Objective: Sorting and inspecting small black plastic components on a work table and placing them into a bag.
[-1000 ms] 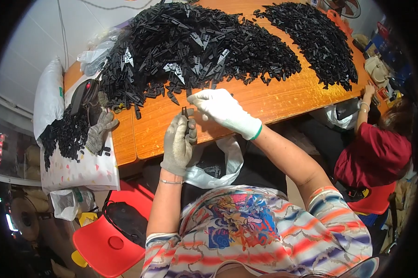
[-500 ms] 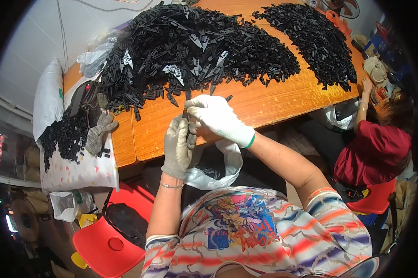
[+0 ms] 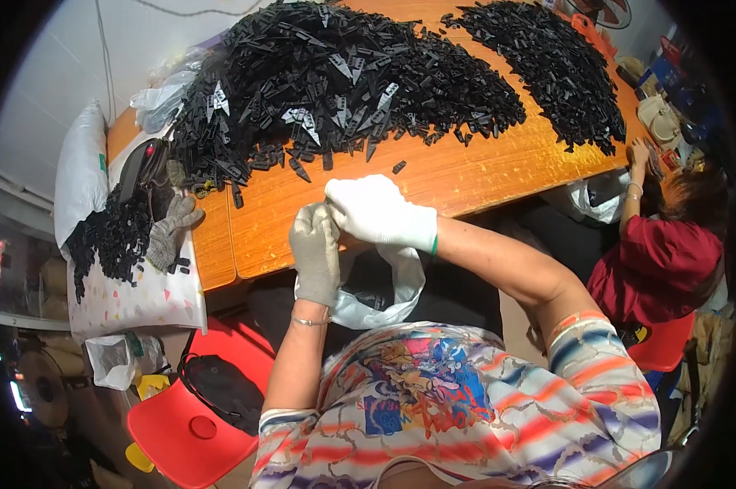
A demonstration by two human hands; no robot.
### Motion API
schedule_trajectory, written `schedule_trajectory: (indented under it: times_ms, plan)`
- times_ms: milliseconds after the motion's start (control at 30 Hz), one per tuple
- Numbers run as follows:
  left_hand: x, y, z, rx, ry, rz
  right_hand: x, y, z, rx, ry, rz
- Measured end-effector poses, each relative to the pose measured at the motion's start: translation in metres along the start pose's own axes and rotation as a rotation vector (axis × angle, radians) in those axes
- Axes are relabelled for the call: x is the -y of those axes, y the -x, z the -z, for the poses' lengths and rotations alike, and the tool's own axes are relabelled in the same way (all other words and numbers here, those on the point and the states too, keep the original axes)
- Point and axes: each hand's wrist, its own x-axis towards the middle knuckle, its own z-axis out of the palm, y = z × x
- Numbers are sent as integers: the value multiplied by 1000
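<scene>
My left hand [image 3: 316, 248], in a greyish work glove, is closed and upright just off the table's front edge. Against its fingertips presses my right hand [image 3: 380, 212], in a white knit glove, with its fingers curled shut. Whatever lies between the two hands is hidden by the gloves. Beyond them spreads a large heap of small black plastic pieces [image 3: 262, 106], some long and pointed, a few shining white in the light. One loose black piece [image 3: 399, 167] lies just past my right hand. Below my hands a white plastic bag [image 3: 408, 285] hangs open.
The wooden table [image 3: 466, 183] carries a second black heap [image 3: 555, 81] at right. Leftward, a side surface holds more black pieces [image 3: 111, 236], a loose grey glove [image 3: 170, 232] and a white sack [image 3: 82, 175]. A red chair [image 3: 196, 424] stands lower left; a co-worker in a maroon shirt [image 3: 661, 261] sits at right.
My hands have drawn closer together, and the right has turned so its back faces up. The black piece seen between them before is now covered. The co-worker's hand shifted slightly.
</scene>
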Motion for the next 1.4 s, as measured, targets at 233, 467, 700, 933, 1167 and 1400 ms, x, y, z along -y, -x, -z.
schedule_trajectory:
  times_ms: [233, 467, 700, 933, 1167, 1400]
  plan:
    - [-16, -16, -16, -10, 41, 82, -10, -6, -2, -72, 48, -58]
    - [-16, -19, -10, 216, 172, 74, -11, -3, 18, -104, -240, -334]
    - [-3, 2, 8, 204, 455, 309, -37, 12, 36, 132, -998, -292]
    - [-8, 22, 3, 386, 413, 239, -12, 10, 29, 124, -818, -388]
    - [-3, 62, 26, 355, 22, 179, -4, 30, 32, 343, -579, -380]
    - [-13, 67, 43, 155, -1104, -297, -67, 25, 45, -61, 285, -25]
